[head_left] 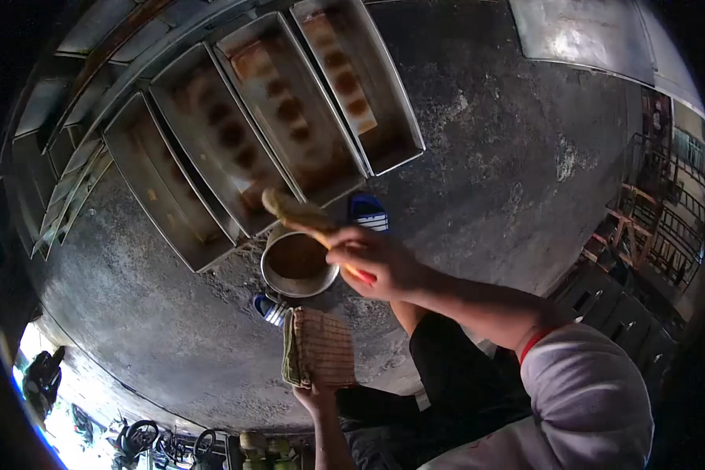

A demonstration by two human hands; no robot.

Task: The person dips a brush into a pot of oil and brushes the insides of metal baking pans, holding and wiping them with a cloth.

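My right hand [372,262] is closed around the handle of a brush [312,223], its head slanting above the rim of a round metal pot [265,270] and near the closest pan corners, contact with either unclear (the head is slightly blurred). My left hand [312,398], lower down, grips a folded striped cloth [321,348] from beneath. Beyond the pot, four long brown-stained metal pans [305,153] lie side by side on the dark, scuffed floor [517,188].
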